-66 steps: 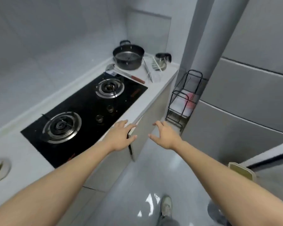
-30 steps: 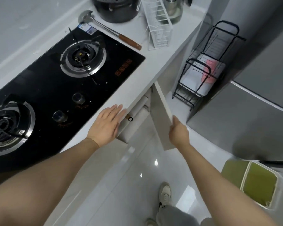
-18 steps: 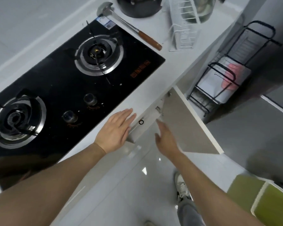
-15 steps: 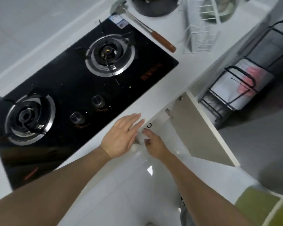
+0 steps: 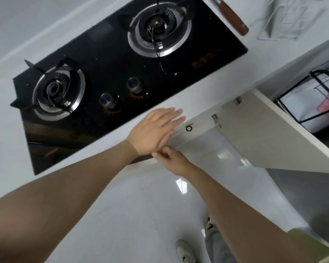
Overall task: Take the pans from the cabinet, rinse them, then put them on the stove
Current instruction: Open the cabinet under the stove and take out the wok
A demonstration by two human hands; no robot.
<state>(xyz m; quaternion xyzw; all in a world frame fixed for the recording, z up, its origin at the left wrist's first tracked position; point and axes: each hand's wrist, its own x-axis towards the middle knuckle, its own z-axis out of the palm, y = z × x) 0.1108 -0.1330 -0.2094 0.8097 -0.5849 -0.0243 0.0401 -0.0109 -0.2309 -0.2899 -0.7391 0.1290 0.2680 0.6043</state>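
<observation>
Now that the right door [image 5: 273,137] is swung wide open, the right hand [image 5: 171,158] has dropped it and come back in under the front edge of the worktop [image 5: 207,88], at the top edge of the left door [image 5: 180,138], so I'd guess that one gets pulled next. Its fingers [image 5: 160,154] are curled, though whether they've actually caught the edge I can't tell, since the left hand [image 5: 154,130] partly covers them. The left hand lies flat on the worktop's front edge beside the stove [image 5: 110,76], fingers straight and close together, holding nothing, same spot as a second ago. Back then the right hand was gripping the right door, which was barely ajar; half a second later it was fully out. The view has also tipped further down over the hob. No pans in sight yet: the cabinet inside is hidden under the worktop, and both burners are bare, so the task has barely started.
</observation>
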